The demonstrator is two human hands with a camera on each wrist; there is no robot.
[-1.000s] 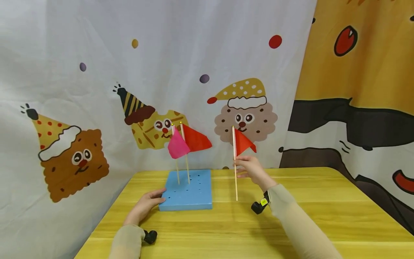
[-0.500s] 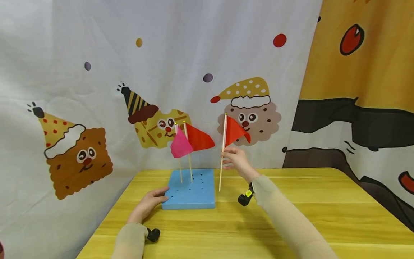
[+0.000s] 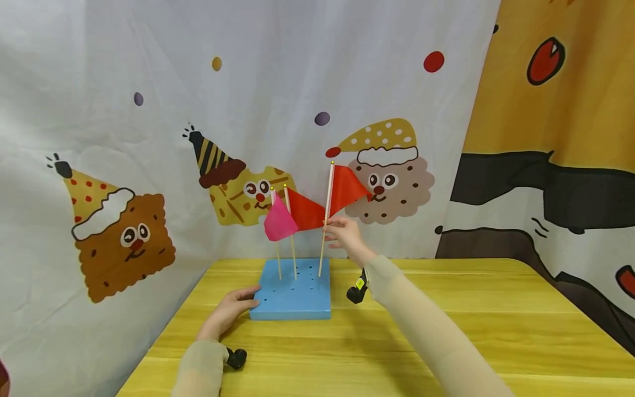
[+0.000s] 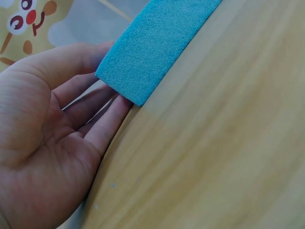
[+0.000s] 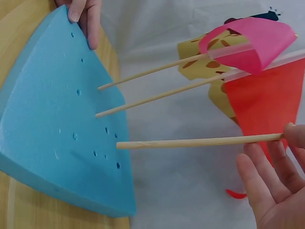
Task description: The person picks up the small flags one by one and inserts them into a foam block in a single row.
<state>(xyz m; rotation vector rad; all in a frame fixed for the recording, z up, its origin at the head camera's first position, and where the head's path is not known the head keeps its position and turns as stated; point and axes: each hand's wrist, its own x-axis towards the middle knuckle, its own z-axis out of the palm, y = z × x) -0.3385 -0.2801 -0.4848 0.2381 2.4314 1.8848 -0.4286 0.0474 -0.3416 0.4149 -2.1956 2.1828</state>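
My right hand (image 3: 345, 236) pinches the wooden stick of a red flag (image 3: 347, 188) between thumb and fingers. The stick leans slightly; its bare lower end (image 5: 125, 145) appears just above the top of a blue foam board (image 3: 292, 300) pitted with small holes. Two more flags, one pink (image 3: 280, 221) and one red (image 3: 303, 212), have their sticks standing in the board side by side. My left hand (image 3: 229, 310) rests against the board's left edge, thumb at the top rim and the other fingers fairly straight along the side (image 4: 102, 121).
The board lies on a yellow wooden table (image 3: 307, 358). Behind the table's back edge hangs a white curtain (image 3: 278, 82) printed with cartoon biscuits. A small black camera (image 3: 356, 293) hangs at my right wrist, another black camera (image 3: 236, 358) at my left.
My right hand has carried its red flag leftward, from beside the board to over the board's right part. The left hand and the two standing flags stay in place.
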